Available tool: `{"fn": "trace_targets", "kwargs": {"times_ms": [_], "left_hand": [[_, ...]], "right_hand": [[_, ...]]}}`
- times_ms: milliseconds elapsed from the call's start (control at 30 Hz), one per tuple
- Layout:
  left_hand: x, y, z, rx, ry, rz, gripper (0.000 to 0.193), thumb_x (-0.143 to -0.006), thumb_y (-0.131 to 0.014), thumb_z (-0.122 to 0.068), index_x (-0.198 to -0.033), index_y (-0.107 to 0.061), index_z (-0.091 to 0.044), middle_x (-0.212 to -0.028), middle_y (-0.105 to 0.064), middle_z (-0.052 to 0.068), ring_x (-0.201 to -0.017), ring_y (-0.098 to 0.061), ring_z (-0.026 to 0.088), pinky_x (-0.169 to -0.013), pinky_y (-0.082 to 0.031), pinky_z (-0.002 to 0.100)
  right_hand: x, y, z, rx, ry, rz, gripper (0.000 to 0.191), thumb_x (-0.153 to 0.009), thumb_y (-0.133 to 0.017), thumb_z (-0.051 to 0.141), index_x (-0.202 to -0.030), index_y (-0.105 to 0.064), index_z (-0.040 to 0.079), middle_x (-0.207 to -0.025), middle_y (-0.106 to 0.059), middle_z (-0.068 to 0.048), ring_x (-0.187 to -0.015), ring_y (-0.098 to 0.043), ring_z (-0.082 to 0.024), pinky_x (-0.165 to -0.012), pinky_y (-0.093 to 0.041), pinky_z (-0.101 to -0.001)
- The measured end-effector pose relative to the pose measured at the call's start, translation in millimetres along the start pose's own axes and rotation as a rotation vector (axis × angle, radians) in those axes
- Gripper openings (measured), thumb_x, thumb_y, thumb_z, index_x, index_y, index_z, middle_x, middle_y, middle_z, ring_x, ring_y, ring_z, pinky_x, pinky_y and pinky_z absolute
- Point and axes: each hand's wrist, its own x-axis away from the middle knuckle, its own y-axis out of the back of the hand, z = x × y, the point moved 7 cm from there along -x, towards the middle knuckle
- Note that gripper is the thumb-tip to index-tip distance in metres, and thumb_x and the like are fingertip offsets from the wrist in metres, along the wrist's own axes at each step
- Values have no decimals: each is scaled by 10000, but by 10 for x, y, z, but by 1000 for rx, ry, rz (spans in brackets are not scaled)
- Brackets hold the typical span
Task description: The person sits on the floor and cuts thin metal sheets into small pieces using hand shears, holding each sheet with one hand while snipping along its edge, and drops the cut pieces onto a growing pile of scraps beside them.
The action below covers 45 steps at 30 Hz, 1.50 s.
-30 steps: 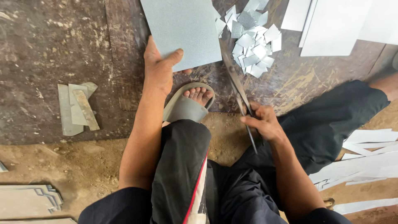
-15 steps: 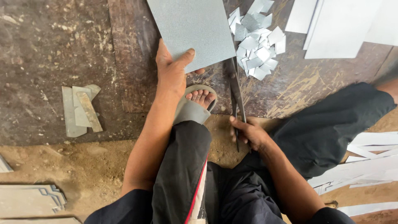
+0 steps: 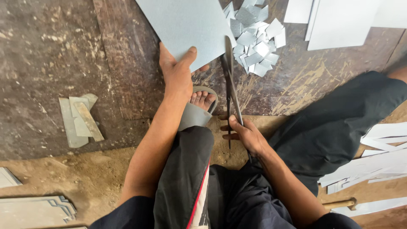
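Note:
My left hand (image 3: 177, 75) grips the near edge of a large grey metal sheet (image 3: 186, 23) lying on the dark work surface, thumb on top. My right hand (image 3: 246, 135) holds the handles of long metal shears (image 3: 230, 80), whose blades point away from me along the sheet's right edge. My sandalled foot (image 3: 202, 101) rests between the two hands, just below the sheet.
A heap of small cut grey pieces (image 3: 254, 40) lies right of the shears. Larger pale sheets (image 3: 339, 21) lie at the top right, long strips (image 3: 377, 157) at the right, folded scraps (image 3: 78, 121) at the left and stacked sheets (image 3: 34, 210) at the bottom left.
My right hand has swung the shears upright and moved them up to the sheet's right edge. My left hand and the sheet have shifted slightly right and nearer.

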Motion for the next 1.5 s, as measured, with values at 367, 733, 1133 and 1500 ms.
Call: {"fn": "trace_targets", "kwargs": {"times_ms": [367, 733, 1133, 1500], "left_hand": [[5, -16, 34, 17, 2, 12, 569, -970, -592, 29, -1456, -306, -44, -1284, -590, 239, -994, -736, 317, -598, -667, 388], [-12, 0, 39, 25, 22, -14, 592, -949, -605, 32, -1455, -312, -56, -1265, -594, 220, -973, -732, 306, -567, -656, 387], [-9, -17, 74, 3, 8, -50, 627, -943, -598, 52, -1479, -290, -54, -1265, -574, 221, -973, -717, 304, -525, -623, 361], [5, 4, 87, 28, 32, -65, 611, -927, -608, 54, -1453, -319, -60, -1257, -581, 215, -936, -697, 312, -524, -607, 370]], "right_hand": [[-87, -45, -48, 10, 1, -50, 578, -1019, -473, 459, -1347, -607, 3, -1283, -659, -161, -1198, -651, -272, -971, -576, -416], [-50, -112, 56, 12, 27, -26, 646, -984, -476, 521, -1427, -519, 52, -1372, -569, -114, -1304, -537, -248, -1050, -502, -424], [-289, -11, 11, 531, 281, -199, 472, -1019, -442, 324, -737, -619, -11, -603, -579, -126, -574, -550, -217, -605, -483, -392], [-117, -49, 201, -62, -181, -148, 398, -1007, -452, 411, -910, -688, 105, -878, -716, -92, -818, -665, -192, -786, -524, -347]]}}
